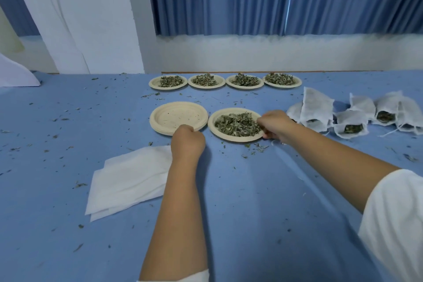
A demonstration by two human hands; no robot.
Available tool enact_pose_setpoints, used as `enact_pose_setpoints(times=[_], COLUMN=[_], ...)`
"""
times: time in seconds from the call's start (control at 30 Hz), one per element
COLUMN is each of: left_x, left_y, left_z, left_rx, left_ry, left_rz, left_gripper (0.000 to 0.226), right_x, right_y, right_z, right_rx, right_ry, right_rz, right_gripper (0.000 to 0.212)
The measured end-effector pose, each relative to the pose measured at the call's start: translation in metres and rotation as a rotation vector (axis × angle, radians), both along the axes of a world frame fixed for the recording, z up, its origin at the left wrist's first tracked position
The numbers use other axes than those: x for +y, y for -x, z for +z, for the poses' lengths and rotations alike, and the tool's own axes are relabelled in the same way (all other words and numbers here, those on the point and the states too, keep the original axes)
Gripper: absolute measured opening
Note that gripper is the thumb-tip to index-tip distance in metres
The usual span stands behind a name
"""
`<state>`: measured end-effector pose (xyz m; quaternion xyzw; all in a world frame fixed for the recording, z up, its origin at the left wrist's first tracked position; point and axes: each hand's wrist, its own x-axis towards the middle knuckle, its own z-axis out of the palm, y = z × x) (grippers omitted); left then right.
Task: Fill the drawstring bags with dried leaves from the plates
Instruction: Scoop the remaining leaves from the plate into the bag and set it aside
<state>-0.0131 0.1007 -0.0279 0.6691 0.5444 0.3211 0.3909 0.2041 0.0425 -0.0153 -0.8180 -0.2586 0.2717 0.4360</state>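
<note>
Gripping leaf plate [211, 128] rim — right hand [275, 125]

**Hidden Fingers, Cropped Bags**

The left hand [188, 142] hides its fingers at the empty plate stack's [176, 114] 6 o'clock rim; any grip is unclear. The right hand [275, 126] covers the leaf plate's [235, 139] 3 o'clock rim. Filled bags [350, 121] run off-frame at 3 o'clock.
</note>
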Motion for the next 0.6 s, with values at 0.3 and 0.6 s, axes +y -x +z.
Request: enact_pose_setpoints(times=[0.3, 0.6], left_x=[0.004, 0.001], left_y=[-0.004, -0.006], left_z=[-0.002, 0.000], left_rx=[-0.042, 0.039], left_ry=[-0.028, -0.140], left_rz=[-0.082, -0.105], left_gripper=[0.028, 0.030], right_x=[-0.011, -0.002], right_y=[0.015, 0.033], right_z=[0.009, 0.012], right_rx=[-0.320, -0.392], right_ry=[0.143, -0.094], right_rz=[0.539, 0.478], right_gripper=[0.032, 0.026])
